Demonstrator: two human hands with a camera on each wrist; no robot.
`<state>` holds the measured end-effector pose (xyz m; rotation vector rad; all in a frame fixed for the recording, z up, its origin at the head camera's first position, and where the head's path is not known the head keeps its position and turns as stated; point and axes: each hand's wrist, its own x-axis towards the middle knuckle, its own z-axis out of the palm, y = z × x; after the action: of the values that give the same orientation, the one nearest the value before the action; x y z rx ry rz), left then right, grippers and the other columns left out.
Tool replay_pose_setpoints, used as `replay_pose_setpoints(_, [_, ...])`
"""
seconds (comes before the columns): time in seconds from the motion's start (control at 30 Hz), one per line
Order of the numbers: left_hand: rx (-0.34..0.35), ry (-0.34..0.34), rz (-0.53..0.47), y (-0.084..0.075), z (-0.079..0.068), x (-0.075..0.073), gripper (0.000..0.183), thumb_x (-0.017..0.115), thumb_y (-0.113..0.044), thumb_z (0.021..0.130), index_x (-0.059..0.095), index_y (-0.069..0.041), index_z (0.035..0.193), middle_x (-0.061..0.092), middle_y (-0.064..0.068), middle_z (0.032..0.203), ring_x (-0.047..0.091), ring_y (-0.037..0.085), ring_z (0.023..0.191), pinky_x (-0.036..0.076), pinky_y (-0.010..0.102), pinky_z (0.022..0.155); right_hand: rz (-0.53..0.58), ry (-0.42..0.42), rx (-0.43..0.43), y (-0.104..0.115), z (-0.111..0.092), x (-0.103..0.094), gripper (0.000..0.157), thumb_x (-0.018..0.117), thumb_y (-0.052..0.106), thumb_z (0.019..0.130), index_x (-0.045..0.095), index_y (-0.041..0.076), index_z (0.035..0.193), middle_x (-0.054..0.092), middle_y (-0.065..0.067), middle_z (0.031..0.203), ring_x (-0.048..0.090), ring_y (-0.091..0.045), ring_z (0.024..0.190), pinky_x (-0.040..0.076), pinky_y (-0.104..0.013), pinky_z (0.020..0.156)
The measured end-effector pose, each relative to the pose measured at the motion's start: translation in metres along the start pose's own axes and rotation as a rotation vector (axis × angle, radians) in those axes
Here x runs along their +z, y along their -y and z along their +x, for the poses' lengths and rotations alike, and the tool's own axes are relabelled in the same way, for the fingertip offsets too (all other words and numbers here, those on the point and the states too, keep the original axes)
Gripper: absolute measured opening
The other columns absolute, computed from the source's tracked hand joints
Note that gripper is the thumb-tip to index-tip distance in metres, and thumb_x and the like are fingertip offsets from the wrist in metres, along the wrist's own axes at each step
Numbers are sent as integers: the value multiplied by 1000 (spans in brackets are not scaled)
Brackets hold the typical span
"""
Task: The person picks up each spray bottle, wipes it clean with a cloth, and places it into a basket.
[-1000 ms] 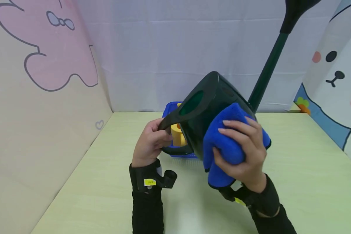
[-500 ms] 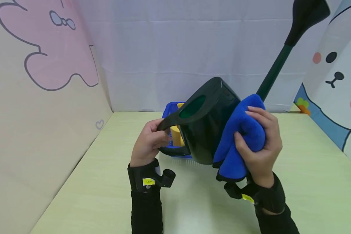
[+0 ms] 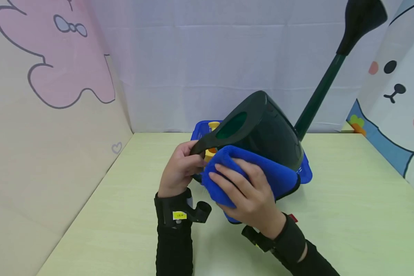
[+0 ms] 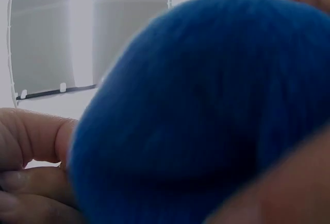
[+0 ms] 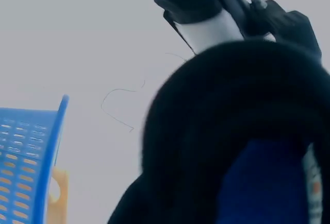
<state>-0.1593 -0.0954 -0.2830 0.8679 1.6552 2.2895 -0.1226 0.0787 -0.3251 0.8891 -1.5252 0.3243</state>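
A dark green watering can is held up and tilted above the table, its long spout reaching to the upper right with a black rose at the tip. My left hand grips its handle on the left. With curled fingers my right hand holds a blue cloth against the can's lower side, close beside the left hand. In the left wrist view the bunched cloth fills most of the picture and hides the handle. The right wrist view is mostly filled by the cloth's dark, blurred folds.
Behind the can, a blue plastic basket with yellow items in it stands on the pale table. A white curtain hangs at the back, and printed cartoon panels flank both sides.
My right hand has carried the cloth from the can's spout side leftward toward the handle. The can shifted right and down, then slightly back up, while the left hand kept its grip.
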Motion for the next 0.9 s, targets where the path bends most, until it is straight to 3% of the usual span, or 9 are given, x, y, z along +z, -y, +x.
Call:
replay_pose_setpoints(0.13, [-15, -1, -3, 0, 1, 2, 18, 42, 3, 74, 54, -10, 77, 34, -6, 51, 27, 8, 40, 23, 18, 41, 25, 70, -13, 1, 0, -1, 40, 58, 36, 79, 63, 6, 104, 65, -11, 104, 52, -32, 104, 46, -45, 81])
replay_pose_setpoints(0.33, [-15, 5, 14, -1, 2, 3, 20, 42, 4, 73, 54, -11, 76, 34, -5, 51, 27, 11, 42, 22, 22, 43, 99, -35, 83, -11, 3, -11, 41, 60, 40, 77, 63, 6, 99, 64, -13, 102, 52, -34, 102, 45, -46, 87])
replay_pose_setpoints(0.47, [-16, 7, 16, -1, 1, 3, 17, 42, 5, 72, 50, -9, 73, 31, -5, 50, 25, 11, 42, 17, 23, 42, 169, -135, 209, -22, 3, -20, 39, 61, 38, 78, 61, 3, 94, 63, -14, 102, 52, -34, 104, 39, -43, 95])
replay_pose_setpoints(0.63, [-15, 13, 53, -1, 0, 1, 13, 42, 4, 71, 48, -7, 74, 31, -5, 51, 25, 12, 43, 15, 26, 43, 287, -239, 388, -34, 6, -33, 40, 61, 35, 79, 58, -1, 94, 62, -10, 108, 52, -32, 105, 38, -46, 96])
replay_pose_setpoints(0.9, [-6, 61, 100, -2, -3, -3, 14, 42, 3, 71, 51, -6, 76, 37, -2, 54, 34, 14, 51, 26, 23, 45, 435, -308, 709, -53, 4, -51, 36, 57, 15, 80, 51, -11, 104, 59, -5, 116, 50, -27, 108, 40, -36, 95])
